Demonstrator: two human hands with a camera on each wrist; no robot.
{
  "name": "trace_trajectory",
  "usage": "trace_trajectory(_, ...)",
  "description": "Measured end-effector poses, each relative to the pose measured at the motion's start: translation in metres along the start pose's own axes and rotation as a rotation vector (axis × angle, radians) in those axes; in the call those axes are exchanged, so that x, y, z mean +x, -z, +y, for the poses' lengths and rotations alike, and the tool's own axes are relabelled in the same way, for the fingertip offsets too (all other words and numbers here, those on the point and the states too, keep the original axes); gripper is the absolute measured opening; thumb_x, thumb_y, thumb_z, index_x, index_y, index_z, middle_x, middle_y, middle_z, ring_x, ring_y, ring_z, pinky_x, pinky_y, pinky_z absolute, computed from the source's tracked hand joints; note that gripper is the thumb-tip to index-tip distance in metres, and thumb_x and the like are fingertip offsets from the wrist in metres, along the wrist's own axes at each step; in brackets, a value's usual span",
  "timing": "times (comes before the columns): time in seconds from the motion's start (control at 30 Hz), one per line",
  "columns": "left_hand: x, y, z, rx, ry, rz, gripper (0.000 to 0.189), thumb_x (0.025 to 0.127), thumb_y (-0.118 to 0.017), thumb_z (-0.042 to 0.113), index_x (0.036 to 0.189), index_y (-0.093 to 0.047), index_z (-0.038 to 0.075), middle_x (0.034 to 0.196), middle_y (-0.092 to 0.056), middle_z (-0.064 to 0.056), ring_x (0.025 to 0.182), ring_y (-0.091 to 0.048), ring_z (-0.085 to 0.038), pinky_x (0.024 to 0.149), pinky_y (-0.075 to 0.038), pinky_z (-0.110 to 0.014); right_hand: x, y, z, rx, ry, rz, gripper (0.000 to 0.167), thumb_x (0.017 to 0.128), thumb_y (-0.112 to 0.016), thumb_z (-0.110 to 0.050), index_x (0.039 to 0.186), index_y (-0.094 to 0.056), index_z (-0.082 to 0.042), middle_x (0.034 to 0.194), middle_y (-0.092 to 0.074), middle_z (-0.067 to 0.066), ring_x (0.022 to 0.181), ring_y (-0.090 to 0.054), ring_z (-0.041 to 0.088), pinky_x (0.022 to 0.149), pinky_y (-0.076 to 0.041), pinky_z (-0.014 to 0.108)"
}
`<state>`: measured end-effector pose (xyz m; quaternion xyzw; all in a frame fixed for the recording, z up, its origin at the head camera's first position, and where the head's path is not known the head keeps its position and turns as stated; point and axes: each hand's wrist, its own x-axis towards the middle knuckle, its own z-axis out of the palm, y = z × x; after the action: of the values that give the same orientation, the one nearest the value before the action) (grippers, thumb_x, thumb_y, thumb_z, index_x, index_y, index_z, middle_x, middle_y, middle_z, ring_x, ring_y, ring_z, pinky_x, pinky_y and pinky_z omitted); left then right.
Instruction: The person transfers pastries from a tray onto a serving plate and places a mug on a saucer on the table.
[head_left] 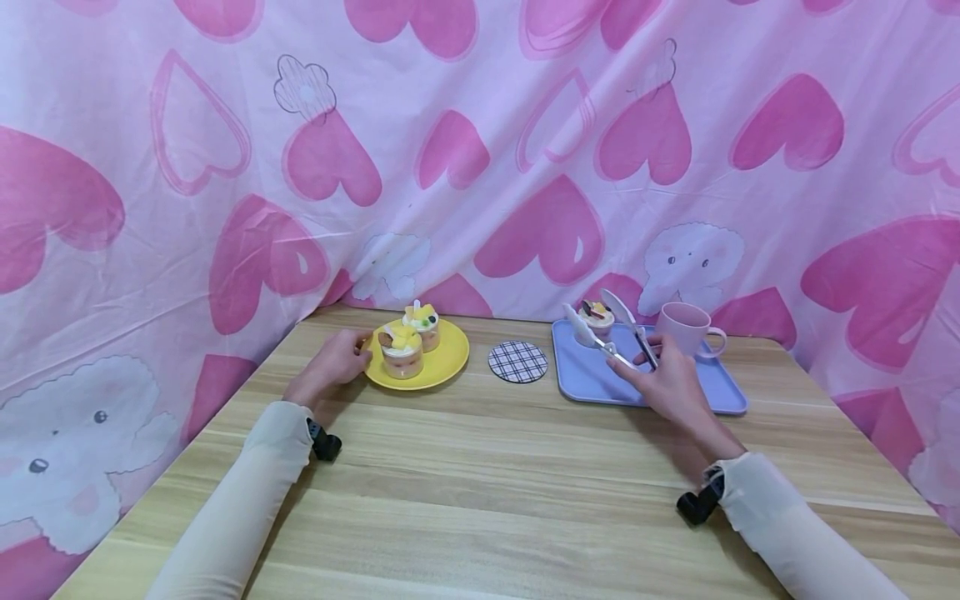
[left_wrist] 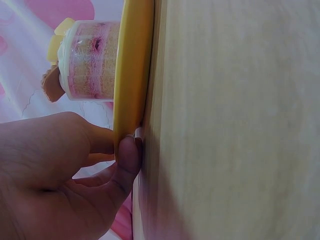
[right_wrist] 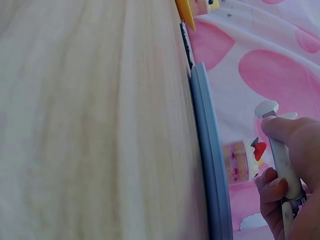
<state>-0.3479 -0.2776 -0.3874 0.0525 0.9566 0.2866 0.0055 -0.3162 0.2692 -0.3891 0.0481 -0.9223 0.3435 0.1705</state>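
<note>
My left hand [head_left: 335, 363] pinches the left rim of a yellow plate [head_left: 442, 371], thumb and fingers on the edge, as the left wrist view shows. On that plate stand two dessert cups: a nearer one [head_left: 402, 354] with yellow fruit and a brown piece on top, and another [head_left: 422, 323] behind it. My right hand [head_left: 667, 379] holds a pair of tongs [head_left: 637, 333] above a blue tray [head_left: 600, 383], their arms spread apart. A third dessert cup [head_left: 596, 321] sits at the tray's back left, near the tongs' tips; a red topping shows in the right wrist view.
A pink mug [head_left: 684, 327] stands on the tray's back right, just behind my right hand. Between plate and tray lies a round checked coaster [head_left: 517, 362]. The wooden table [head_left: 480, 492] ends at a pink heart-patterned cloth [head_left: 540, 225] behind.
</note>
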Motion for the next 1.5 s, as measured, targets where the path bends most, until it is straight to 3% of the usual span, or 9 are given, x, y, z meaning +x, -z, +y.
trace_trajectory(0.63, 0.000, 0.001, 0.000, 0.013, 0.014, -0.002, 0.057, 0.108, -0.054, 0.007, 0.160, -0.041, -0.011, 0.148, -0.060, -0.034, 0.131, -0.062, -0.039, 0.114, -0.055, -0.054, 0.004, 0.000, 0.009, -0.026, -0.088, -0.069, 0.086, 0.093, -0.077, -0.063, 0.139, -0.047, 0.004, 0.106, -0.056, 0.018, 0.095, -0.056, 0.030, 0.070, -0.046, 0.032)
trace_trajectory(0.87, 0.000, 0.000, 0.000, 0.015, 0.020, 0.000, 0.057, 0.108, -0.054, 0.008, 0.160, -0.041, -0.011, 0.149, -0.059, -0.035, 0.132, -0.062, -0.040, 0.114, -0.054, -0.054, 0.007, -0.001, 0.012, -0.012, -0.108, -0.092, 0.089, 0.093, -0.077, -0.064, 0.141, -0.046, 0.004, 0.107, -0.058, 0.017, 0.093, -0.057, 0.029, 0.067, -0.047, 0.029)
trace_trajectory(1.17, 0.001, 0.000, 0.000, 0.012, 0.014, 0.000, 0.057, 0.108, -0.054, 0.008, 0.160, -0.041, -0.011, 0.150, -0.058, -0.035, 0.134, -0.061, -0.041, 0.114, -0.054, -0.055, 0.008, -0.002, 0.015, -0.028, -0.128, -0.128, 0.090, 0.092, -0.077, -0.066, 0.139, -0.048, 0.006, 0.105, -0.058, 0.017, 0.097, -0.058, 0.031, 0.077, -0.046, 0.035)
trace_trajectory(1.5, 0.002, 0.000, 0.000, 0.011, 0.023, -0.009, 0.058, 0.108, -0.054, 0.008, 0.161, -0.039, -0.010, 0.151, -0.057, -0.035, 0.135, -0.060, -0.041, 0.116, -0.053, -0.055, 0.007, -0.003, 0.016, -0.039, -0.138, -0.141, 0.086, 0.092, -0.078, -0.064, 0.132, -0.051, 0.008, 0.100, -0.056, 0.017, 0.095, -0.058, 0.032, 0.073, -0.044, 0.034)
